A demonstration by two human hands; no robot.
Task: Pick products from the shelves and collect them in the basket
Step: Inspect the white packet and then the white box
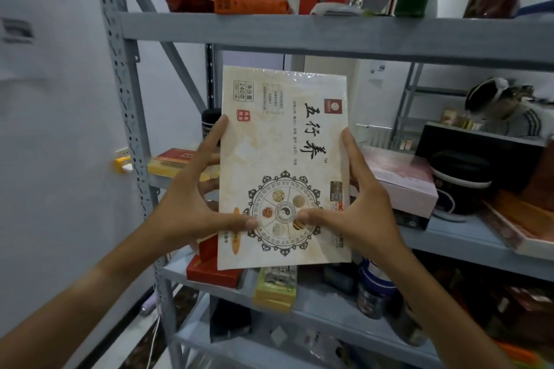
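Observation:
A flat cream box (284,144) with black calligraphy and a round emblem is held upright in front of the grey shelf rack (299,33). My left hand (201,204) grips its left edge, thumb pressed on the front and fingers behind. My right hand (356,207) grips the right edge the same way, thumb on the emblem. No basket shows in view.
Behind the box, the middle shelf carries a pink box (401,180), a black round case (461,180) and a yellow-red box (171,162). Lower shelves hold a red box (212,269), a yellow-green pack (275,287) and dark jars (371,290). A person (509,111) stands beyond the rack at right.

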